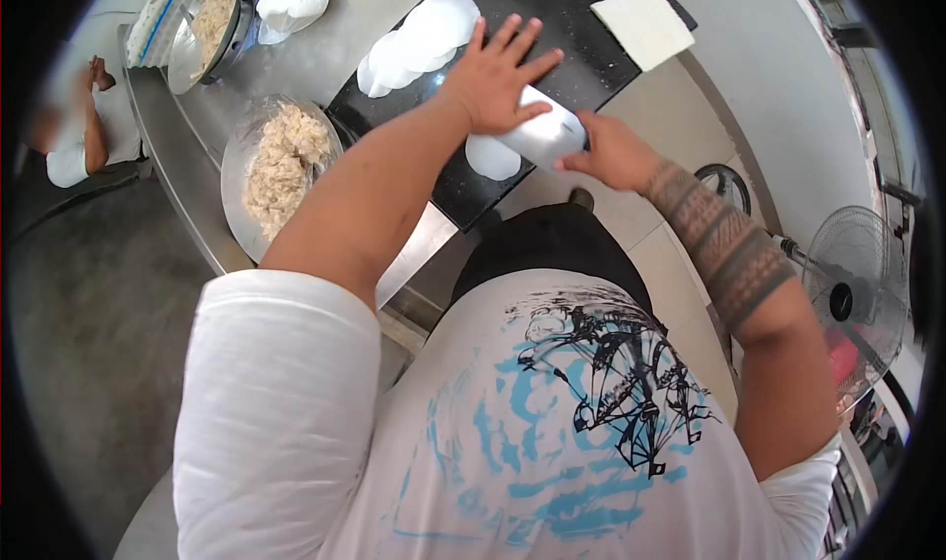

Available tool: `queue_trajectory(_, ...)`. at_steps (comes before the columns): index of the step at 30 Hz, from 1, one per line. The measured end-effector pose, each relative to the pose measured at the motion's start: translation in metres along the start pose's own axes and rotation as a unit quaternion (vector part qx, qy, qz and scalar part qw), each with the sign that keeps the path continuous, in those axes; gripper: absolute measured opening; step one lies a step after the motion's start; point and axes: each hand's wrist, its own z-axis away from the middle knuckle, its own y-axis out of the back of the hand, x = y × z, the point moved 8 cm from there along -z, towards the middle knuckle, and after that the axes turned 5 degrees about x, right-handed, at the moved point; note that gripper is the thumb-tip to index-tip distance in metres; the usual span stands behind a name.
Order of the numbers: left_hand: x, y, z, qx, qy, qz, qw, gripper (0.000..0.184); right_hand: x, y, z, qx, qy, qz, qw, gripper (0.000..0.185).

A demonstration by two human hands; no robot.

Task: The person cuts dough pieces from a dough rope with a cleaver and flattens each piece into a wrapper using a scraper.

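My right hand is closed around one end of a shiny flat metal blade that looks like a cleaver, its handle hidden by my fingers. The cleaver lies broad side down over the black board. With fingers spread, my left hand rests its palm side at the blade's far end, thumb over the metal. A thin round white dough wrapper lies beside and partly below the blade. Left of my left hand, several overlapping white wrappers lie on the board.
A folded white cloth sits on the board's right corner. A bowl of pale chunky filling stands left, another bowl behind it, near a plastic bag. A fan stands right. Another person is at far left.
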Motion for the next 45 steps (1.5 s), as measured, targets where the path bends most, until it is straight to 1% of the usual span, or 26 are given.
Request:
queue_trajectory(3,-0.004,0.003,0.003,0.043,-0.038,0.075,0.996,0.084,-0.011,-0.005,0.011,-0.010,-0.077,-0.049,0.996,0.054)
queue_trajectory(4,0.011,0.004,0.014,0.004,-0.041,0.097,0.994,0.089,-0.016,-0.017,0.033,-0.051,-0.154,-0.062,0.985,0.052)
queue_trajectory(5,0.033,-0.003,0.034,-0.038,-0.063,0.091,0.993,0.094,0.001,-0.048,0.050,-0.018,-0.056,-0.145,0.988,0.057)
queue_trajectory(7,0.072,-0.003,0.043,-0.059,-0.095,0.151,0.982,0.097,0.005,-0.063,0.089,0.047,-0.060,-0.074,0.994,0.062)
queue_trajectory(10,0.065,-0.006,0.014,-0.044,-0.098,0.099,0.989,0.098,0.026,-0.055,0.082,0.015,-0.138,-0.082,0.987,0.063)
queue_trajectory(11,0.064,-0.004,0.013,-0.035,-0.095,0.093,0.990,0.098,0.025,-0.050,0.081,0.013,-0.135,-0.074,0.988,0.062)
queue_trajectory(13,0.037,-0.003,-0.006,0.001,-0.089,0.059,0.994,0.098,0.020,-0.020,0.048,0.024,-0.111,-0.044,0.993,0.060)
queue_trajectory(16,0.008,-0.004,-0.019,0.055,-0.096,0.061,0.992,0.099,0.010,0.001,0.016,0.001,-0.135,-0.004,0.991,0.055)
queue_trajectory(17,0.004,-0.004,-0.019,0.075,-0.101,0.073,0.989,0.099,0.007,-0.004,0.021,0.005,-0.144,-0.045,0.988,0.054)
queue_trajectory(19,0.021,-0.002,-0.004,0.022,-0.110,0.087,0.990,0.097,0.001,-0.023,0.041,0.007,-0.162,-0.130,0.978,0.053)
queue_trajectory(20,0.036,-0.009,0.012,-0.013,-0.111,0.095,0.989,0.097,-0.001,-0.040,0.058,0.042,-0.089,-0.124,0.987,0.055)
queue_trajectory(21,0.050,-0.013,0.024,-0.047,-0.112,0.102,0.987,0.096,0.007,-0.065,0.078,0.069,-0.071,-0.168,0.981,0.056)
queue_trajectory(22,0.070,-0.008,0.019,-0.058,-0.150,0.149,0.976,0.095,0.012,-0.069,0.094,0.055,-0.135,-0.160,0.976,0.056)
queue_trajectory(23,0.073,-0.012,0.005,-0.048,-0.155,0.128,0.978,0.095,0.019,-0.069,0.105,0.040,-0.200,-0.150,0.967,0.057)
queue_trajectory(25,0.080,-0.015,-0.013,-0.032,-0.158,0.088,0.983,0.095,0.031,-0.044,0.092,0.054,-0.179,-0.153,0.970,0.058)
queue_trajectory(28,0.047,-0.013,-0.045,0.012,-0.101,0.054,0.993,0.095,0.041,-0.002,0.049,0.064,-0.135,-0.117,0.982,0.058)
queue_trajectory(30,0.024,-0.010,-0.048,0.048,-0.068,0.050,0.995,0.096,0.029,0.016,0.041,0.055,-0.122,-0.087,0.987,0.057)
queue_trajectory(32,0.015,0.008,-0.041,0.058,-0.089,0.076,0.991,0.095,0.005,0.023,0.027,0.043,-0.129,-0.062,0.989,0.055)
queue_trajectory(33,0.012,0.019,-0.033,0.061,-0.098,0.089,0.989,0.095,-0.001,0.010,0.028,0.043,-0.109,-0.100,0.988,0.057)
queue_trajectory(34,0.014,0.025,-0.020,0.033,-0.101,0.085,0.991,0.094,-0.005,-0.013,0.037,0.044,-0.089,-0.139,0.985,0.058)
queue_trajectory(35,0.016,0.024,-0.001,0.039,-0.105,0.122,0.986,0.094,-0.008,-0.034,0.047,0.045,-0.070,-0.178,0.980,0.059)
queue_trajectory(37,0.038,-0.012,0.033,-0.057,-0.092,0.104,0.989,0.095,-0.004,-0.065,0.068,0.023,-0.122,-0.139,0.982,0.059)
queue_trajectory(38,0.052,-0.009,0.023,-0.061,-0.113,0.152,0.980,0.094,0.013,-0.075,0.075,0.046,-0.136,-0.188,0.972,0.059)
queue_trajectory(41,0.040,-0.013,-0.021,-0.014,-0.096,0.076,0.992,0.093,0.037,-0.037,0.053,0.056,-0.107,-0.178,0.977,0.058)
queue_trajectory(42,0.029,-0.012,-0.032,-0.001,-0.074,0.052,0.996,0.092,0.040,-0.021,0.037,0.031,-0.129,-0.153,0.979,0.058)
queue_trajectory(45,-0.005,-0.008,-0.050,0.061,-0.042,0.036,0.997,0.091,0.019,0.030,-0.001,0.027,-0.108,-0.022,0.994,0.056)
